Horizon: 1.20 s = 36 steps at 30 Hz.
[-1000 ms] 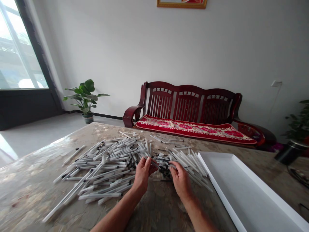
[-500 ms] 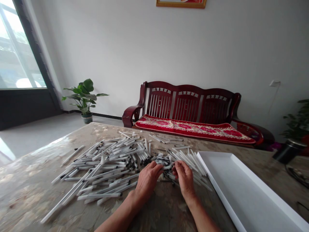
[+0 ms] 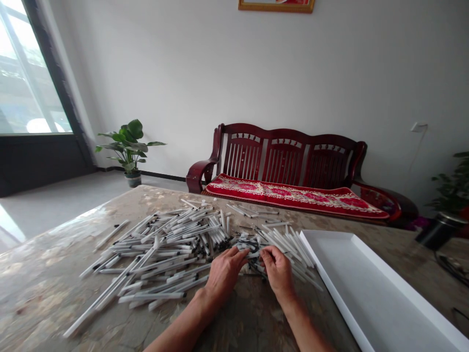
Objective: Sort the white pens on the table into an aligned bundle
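Note:
My left hand (image 3: 226, 268) and my right hand (image 3: 277, 270) face each other over a small heap of black and clear pieces (image 3: 249, 243), too small to tell one by one. The fingers of both hands are closed in a pinch. A whitish bit shows between the fingertips, but what each hand grips is not clear. Beside my left hand spreads a large pile of white translucent pen barrels (image 3: 161, 266), many with black ends. Beyond my right hand more white tubes (image 3: 289, 243) lie fanned out.
A shallow white tray (image 3: 331, 288) lies on the stone-patterned table (image 3: 40, 288) to the right. Farther right are a black cylinder (image 3: 439, 230) and dark cables. Behind the table stands a dark red wooden bench (image 3: 282, 151); a potted plant (image 3: 130, 151) is at the left.
My right hand has shifted slightly left, closer to my left hand. My left hand stays nearly in place, and the piles look the same.

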Each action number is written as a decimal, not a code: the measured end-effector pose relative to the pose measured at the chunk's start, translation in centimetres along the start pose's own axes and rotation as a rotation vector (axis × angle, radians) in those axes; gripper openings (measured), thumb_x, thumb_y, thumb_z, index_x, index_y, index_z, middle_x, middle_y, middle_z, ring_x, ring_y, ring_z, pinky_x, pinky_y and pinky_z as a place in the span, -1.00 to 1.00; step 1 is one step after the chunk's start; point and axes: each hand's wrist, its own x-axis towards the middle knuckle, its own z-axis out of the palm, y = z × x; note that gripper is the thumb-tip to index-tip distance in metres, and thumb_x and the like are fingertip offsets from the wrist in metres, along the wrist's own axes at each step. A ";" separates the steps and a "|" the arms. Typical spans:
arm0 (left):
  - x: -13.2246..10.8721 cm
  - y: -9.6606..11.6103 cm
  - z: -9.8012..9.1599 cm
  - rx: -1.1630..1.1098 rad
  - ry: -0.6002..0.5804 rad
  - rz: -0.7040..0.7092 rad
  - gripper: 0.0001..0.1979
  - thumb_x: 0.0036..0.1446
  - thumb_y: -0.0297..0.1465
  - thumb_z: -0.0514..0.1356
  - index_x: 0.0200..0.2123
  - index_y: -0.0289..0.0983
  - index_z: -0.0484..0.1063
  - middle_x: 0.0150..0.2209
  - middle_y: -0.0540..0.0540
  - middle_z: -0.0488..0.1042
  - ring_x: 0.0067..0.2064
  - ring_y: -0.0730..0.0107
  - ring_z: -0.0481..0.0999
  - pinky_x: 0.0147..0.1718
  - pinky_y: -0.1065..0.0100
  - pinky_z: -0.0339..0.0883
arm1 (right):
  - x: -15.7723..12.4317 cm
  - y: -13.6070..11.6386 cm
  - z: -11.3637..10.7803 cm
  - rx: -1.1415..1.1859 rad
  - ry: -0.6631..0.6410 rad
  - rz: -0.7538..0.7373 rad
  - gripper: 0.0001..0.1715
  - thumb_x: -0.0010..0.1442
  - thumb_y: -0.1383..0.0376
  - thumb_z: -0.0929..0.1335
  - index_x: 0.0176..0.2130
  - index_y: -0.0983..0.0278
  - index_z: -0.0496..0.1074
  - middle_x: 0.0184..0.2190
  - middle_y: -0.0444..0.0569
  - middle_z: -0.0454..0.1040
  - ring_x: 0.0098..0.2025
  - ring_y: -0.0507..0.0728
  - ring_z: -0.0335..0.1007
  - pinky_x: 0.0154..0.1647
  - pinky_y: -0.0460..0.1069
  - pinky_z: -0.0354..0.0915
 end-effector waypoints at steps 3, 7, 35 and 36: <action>0.0 -0.3 0.3 0.003 -0.014 -0.006 -0.68 0.29 -0.39 0.12 0.06 -0.05 0.50 -0.16 -0.07 0.60 -0.17 0.26 0.61 -0.26 0.42 0.36 | 0.1 0.4 0.1 0.010 -0.006 -0.039 -0.62 0.14 -0.02 0.36 -0.39 0.23 0.49 -0.52 -0.07 0.51 -0.49 0.11 0.44 -0.46 -0.06 0.38; -0.1 -0.5 0.4 0.030 -0.007 0.008 -0.69 0.30 -0.35 0.13 0.07 -0.04 0.50 -0.17 -0.05 0.62 -0.20 0.29 0.63 -0.28 0.43 0.37 | 0.0 0.6 0.2 0.085 -0.024 -0.010 -0.63 0.13 -0.01 0.37 -0.30 0.24 0.50 -0.45 -0.05 0.54 -0.42 0.14 0.48 -0.42 -0.05 0.40; -0.1 -0.8 0.4 0.122 0.077 0.030 -0.89 0.28 -0.32 0.19 -0.27 -0.17 0.51 -0.35 0.00 0.64 -0.31 0.37 0.61 -0.33 0.46 0.29 | 0.2 -0.3 -0.2 0.104 -0.053 0.088 -0.55 0.07 -0.08 0.39 -0.38 0.26 0.52 -0.52 -0.07 0.49 -0.50 0.12 0.36 -0.52 -0.06 0.24; -0.1 -0.8 0.4 0.122 0.076 0.037 -0.89 0.27 -0.33 0.19 -0.27 -0.17 0.51 -0.35 0.00 0.63 -0.31 0.36 0.61 -0.32 0.46 0.29 | 0.3 -0.2 -0.2 0.077 -0.050 0.076 -0.55 0.07 -0.08 0.39 -0.43 0.26 0.50 -0.57 -0.09 0.45 -0.53 0.11 0.32 -0.52 -0.05 0.23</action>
